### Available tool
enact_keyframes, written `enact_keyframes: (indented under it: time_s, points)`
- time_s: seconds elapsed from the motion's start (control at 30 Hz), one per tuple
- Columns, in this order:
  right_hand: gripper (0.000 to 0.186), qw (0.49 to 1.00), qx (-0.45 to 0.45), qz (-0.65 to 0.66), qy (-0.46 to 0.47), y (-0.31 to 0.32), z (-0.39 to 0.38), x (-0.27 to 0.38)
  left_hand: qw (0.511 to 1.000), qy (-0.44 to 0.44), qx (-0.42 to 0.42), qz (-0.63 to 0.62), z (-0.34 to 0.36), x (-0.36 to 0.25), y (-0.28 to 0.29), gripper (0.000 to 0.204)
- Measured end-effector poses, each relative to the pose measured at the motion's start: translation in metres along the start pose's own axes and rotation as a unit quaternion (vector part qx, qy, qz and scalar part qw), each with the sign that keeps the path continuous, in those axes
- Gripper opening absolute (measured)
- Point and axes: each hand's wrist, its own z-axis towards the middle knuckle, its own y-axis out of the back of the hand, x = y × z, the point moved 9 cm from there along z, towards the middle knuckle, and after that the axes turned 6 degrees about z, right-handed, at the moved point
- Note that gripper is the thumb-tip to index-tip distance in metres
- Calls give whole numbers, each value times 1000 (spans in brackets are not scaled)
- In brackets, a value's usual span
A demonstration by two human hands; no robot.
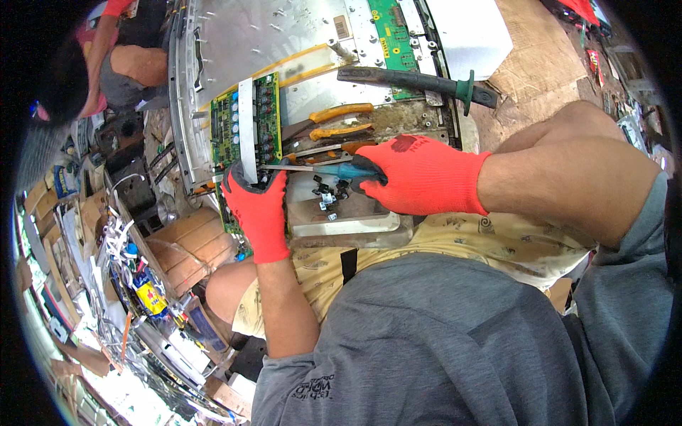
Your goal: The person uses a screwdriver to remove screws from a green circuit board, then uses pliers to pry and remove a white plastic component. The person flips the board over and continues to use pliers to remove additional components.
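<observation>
My left hand [260,216], in a red glove with dark fingertips, is closed on the near end of a green circuit board [226,131]. A pale metal strip [246,117] runs lengthwise over that board, between rows of small components. My right hand [430,174], gloved alike, grips a screwdriver [344,170] by its blue handle. The shaft points left and its end meets the board beside my left thumb; the exact tip is hidden. Below the shaft lies a pile of small black and silver parts [328,197]. Orange-handled pliers [341,111] rest just beyond it.
A large metal panel [249,35] stretches away beneath the work, with another green board [393,42] on it. Across it lies a black bar-like tool with a green guard [465,92]. Cardboard [536,42] is at right, mixed scrap [135,277] at left. Another person's arm [101,53] shows at upper left.
</observation>
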Motion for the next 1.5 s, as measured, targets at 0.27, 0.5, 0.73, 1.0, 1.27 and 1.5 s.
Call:
enact_keyframes:
  time_s: [0.27, 0.5, 0.73, 1.0, 1.27, 1.5]
  points:
    - [31, 998, 10, 53, -39, 2, 3, -4, 1000, -6, -10, 21, 2, -1, 0, 73]
    - [38, 995, 34, 67, -72, 5, 7, -5, 999, -9, -7, 34, 3, -1, 0, 74]
    - [43, 996, 31, 57, -54, 4, 13, -10, 1000, 2, -4, 29, 3, 1, -1, 81]
    - [42, 990, 27, 104, -87, 19, 31, -20, 1000, -8, 3, 19, 5, 5, -2, 77]
    - [39, 919, 161, 309, -183, 6, 33, -30, 1000, -15, 12, 18, 5, -1, -1, 74]
    - [35, 960, -49, -247, 120, 12, 18, 24, 999, -14, 5, 31, 4, 0, 3, 73]
